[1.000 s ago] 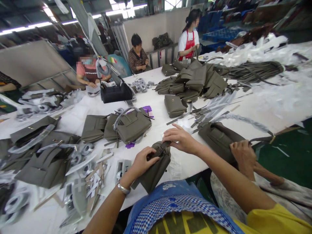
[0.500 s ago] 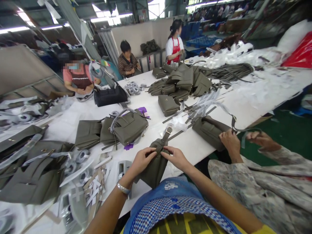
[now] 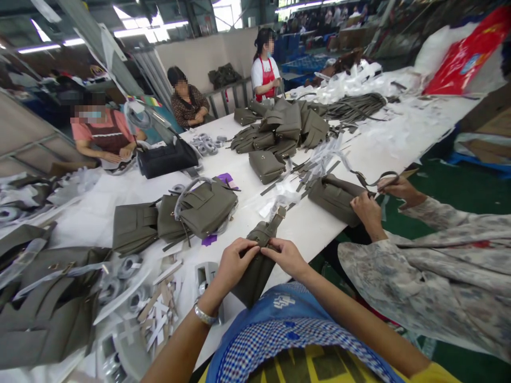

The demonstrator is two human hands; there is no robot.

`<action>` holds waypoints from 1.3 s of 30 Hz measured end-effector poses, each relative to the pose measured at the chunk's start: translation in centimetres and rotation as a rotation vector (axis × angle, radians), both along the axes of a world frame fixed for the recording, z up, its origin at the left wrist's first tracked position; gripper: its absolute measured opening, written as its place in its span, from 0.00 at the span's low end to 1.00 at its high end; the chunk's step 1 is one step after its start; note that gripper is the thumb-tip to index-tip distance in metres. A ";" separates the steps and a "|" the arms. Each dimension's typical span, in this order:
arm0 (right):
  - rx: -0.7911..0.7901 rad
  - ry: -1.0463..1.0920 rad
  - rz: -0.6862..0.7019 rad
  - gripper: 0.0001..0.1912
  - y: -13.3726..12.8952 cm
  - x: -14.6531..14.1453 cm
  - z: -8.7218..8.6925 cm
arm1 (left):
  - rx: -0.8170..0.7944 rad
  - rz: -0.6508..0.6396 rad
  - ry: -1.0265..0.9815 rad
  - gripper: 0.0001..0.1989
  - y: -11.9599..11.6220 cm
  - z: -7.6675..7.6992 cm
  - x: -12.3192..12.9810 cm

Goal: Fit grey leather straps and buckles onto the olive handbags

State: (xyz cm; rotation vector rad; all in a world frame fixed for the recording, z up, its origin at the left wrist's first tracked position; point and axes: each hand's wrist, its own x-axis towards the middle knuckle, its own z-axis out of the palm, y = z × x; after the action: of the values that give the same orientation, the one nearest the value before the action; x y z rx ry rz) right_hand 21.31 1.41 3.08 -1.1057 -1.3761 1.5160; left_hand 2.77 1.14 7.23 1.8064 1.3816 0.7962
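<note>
An olive bag [image 3: 253, 274] stands tilted at the table edge against my blue apron, its strap with a metal buckle pointing away from me. My left hand [image 3: 236, 261] pinches the strap area at the bag's top from the left. From the right, my right hand [image 3: 288, 257] pinches the same spot, and the fingertips of both hands nearly meet. The small part between the fingers is hidden. Just left of my left hand is a grey tape dispenser [image 3: 204, 276]. Beyond it sits an olive bag with a wrapped handle [image 3: 209, 208].
At the right, a co-worker's hands [image 3: 369, 213] hold another olive bag [image 3: 335, 198]. A pile of olive bags [image 3: 283, 125] lies farther back on the white table [image 3: 311, 234]. Large bags [image 3: 48, 314], tape rolls and paper strips [image 3: 162, 314] crowd the left. Three people are across the table.
The view has shifted slightly to the right. Both my hands stay pinched at the bag's strap, which now leans a little more to the right. The co-worker's far hand has moved nearer the other bag.
</note>
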 end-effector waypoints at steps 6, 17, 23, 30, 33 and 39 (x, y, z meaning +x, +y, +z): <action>0.040 -0.066 0.055 0.14 -0.2 -0.2 0.0 | -0.099 -0.028 0.069 0.07 -0.6 0.4 -2.2; 0.123 -0.155 0.039 0.14 -0.5 0.2 0.6 | -0.076 0.027 -0.002 0.07 -0.3 0.3 -0.3; 0.072 -0.136 -0.001 0.15 -1.0 -0.3 0.6 | -0.116 0.031 0.011 0.06 -0.4 0.4 -0.5; -0.042 -0.025 -0.044 0.15 -1.3 -0.7 0.0 | -0.245 0.024 -0.168 0.10 -0.4 -0.1 -0.1; -0.108 0.062 -0.074 0.17 -1.6 -1.1 0.0 | -0.274 0.000 -0.203 0.08 -0.5 -0.1 -0.1; -0.166 0.128 -0.036 0.19 -2.1 -1.1 0.1 | -0.295 -0.027 -0.203 0.09 -0.9 0.0 -0.4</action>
State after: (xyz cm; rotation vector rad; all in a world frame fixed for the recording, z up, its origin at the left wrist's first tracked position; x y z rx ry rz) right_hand 20.17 -0.70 3.14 -1.1064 -1.1546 1.6686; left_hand 2.35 0.23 7.25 1.4723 1.2657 0.6997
